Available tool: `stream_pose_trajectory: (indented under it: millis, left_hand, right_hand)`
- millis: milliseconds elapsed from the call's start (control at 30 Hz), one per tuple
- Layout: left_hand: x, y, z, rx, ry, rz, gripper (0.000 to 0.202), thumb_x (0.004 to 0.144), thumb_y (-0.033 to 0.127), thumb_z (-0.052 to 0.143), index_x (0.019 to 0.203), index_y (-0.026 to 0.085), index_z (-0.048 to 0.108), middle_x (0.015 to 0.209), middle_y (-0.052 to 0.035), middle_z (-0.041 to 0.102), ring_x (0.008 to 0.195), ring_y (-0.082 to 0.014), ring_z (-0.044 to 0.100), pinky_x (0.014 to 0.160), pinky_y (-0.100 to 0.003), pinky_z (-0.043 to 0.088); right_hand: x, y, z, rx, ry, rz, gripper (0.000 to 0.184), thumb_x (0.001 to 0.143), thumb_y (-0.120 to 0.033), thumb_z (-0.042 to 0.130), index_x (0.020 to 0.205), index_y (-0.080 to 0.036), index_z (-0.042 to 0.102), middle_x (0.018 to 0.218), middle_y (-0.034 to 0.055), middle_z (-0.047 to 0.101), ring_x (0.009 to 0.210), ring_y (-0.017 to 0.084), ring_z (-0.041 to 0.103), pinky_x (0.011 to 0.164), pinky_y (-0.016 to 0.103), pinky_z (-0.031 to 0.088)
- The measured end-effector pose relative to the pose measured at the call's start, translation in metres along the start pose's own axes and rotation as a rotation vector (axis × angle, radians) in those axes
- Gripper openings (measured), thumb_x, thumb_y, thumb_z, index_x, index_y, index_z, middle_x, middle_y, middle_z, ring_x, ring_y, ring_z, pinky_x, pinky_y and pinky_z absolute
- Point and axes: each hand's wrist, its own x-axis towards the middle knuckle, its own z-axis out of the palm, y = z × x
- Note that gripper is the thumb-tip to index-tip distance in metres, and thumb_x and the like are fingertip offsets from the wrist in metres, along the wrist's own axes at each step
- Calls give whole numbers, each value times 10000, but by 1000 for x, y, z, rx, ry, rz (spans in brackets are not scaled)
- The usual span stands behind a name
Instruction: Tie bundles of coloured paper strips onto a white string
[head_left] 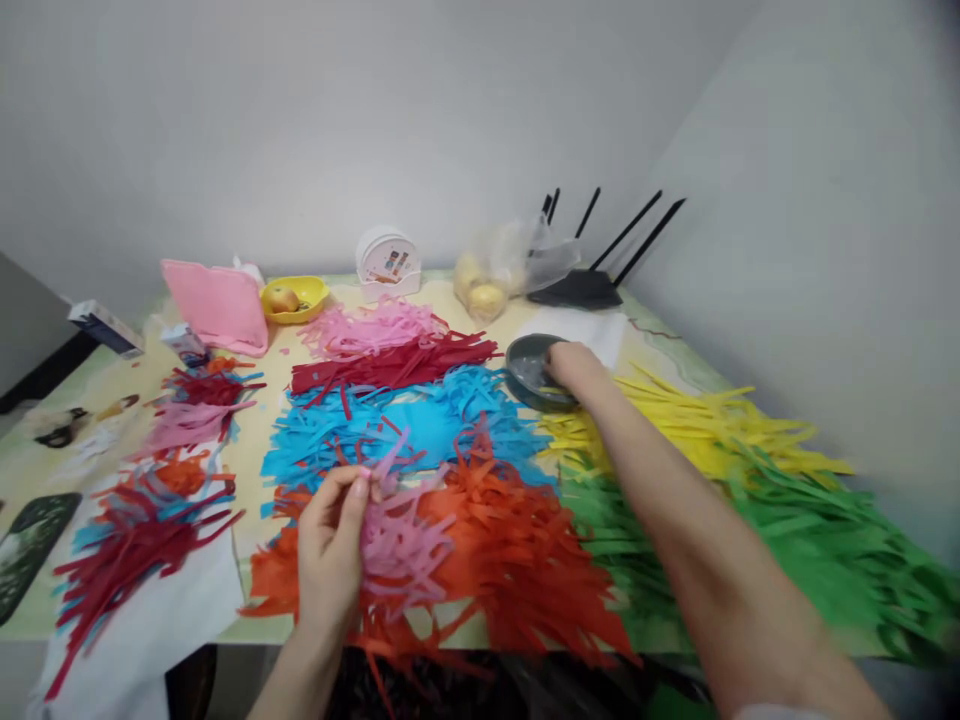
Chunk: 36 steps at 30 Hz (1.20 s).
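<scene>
My left hand (334, 530) pinches the upper end of a piece of pink fringed paper (405, 545) between thumb and fingers. Its strips hang over orange fringed sheets (517, 530) near the front of the table. My right hand (576, 368) reaches over the rim of a round dark grey bowl (525, 375). The fingertips are down inside it and hidden, so what they touch does not show. Beyond my left hand lie blue fringed sheets (427, 425), then a dark red fringed bundle (397, 362) and a pale pink one (382, 325).
Yellow (697, 425) and green (810, 540) fringed sheets lie under and beside my right arm. Mixed fringed bunches (157, 510) rest on white paper at left, near a phone (34, 550). Behind stand a yellow fruit bowl (311, 292), a bagged fruit (486, 298) and a black router (577, 288).
</scene>
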Motion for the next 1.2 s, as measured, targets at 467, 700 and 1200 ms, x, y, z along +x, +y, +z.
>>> stream_pose_trajectory:
  millis: [467, 700, 1200]
  left_hand:
    - [-17, 4, -15, 174, -49, 225, 104, 860, 236, 631, 897, 167, 700, 828, -28, 717, 755, -137, 661, 723, -221, 512]
    - [-29, 7, -31, 219, -62, 294, 77, 869, 216, 617, 856, 175, 680, 805, -10, 703, 763, -124, 658, 727, -205, 505]
    - [-32, 5, -42, 317, -181, 283, 80, 896, 208, 578, 870, 178, 648, 832, -15, 688, 790, -131, 638, 740, -225, 477]
  right_hand:
    - [-223, -155, -26, 1313, -114, -488, 175, 807, -349, 700, 907, -208, 725, 847, 54, 761, 747, 200, 730, 674, 304, 605]
    - [-250, -181, -14, 1549, -305, -448, 219, 820, -389, 704, 902, -187, 718, 712, 30, 724, 626, 163, 690, 564, 266, 576]
    - [-265, -183, -10, 1058, -57, -603, 243, 992, -304, 441, 823, -197, 580, 655, -21, 568, 591, 112, 535, 593, 228, 400]
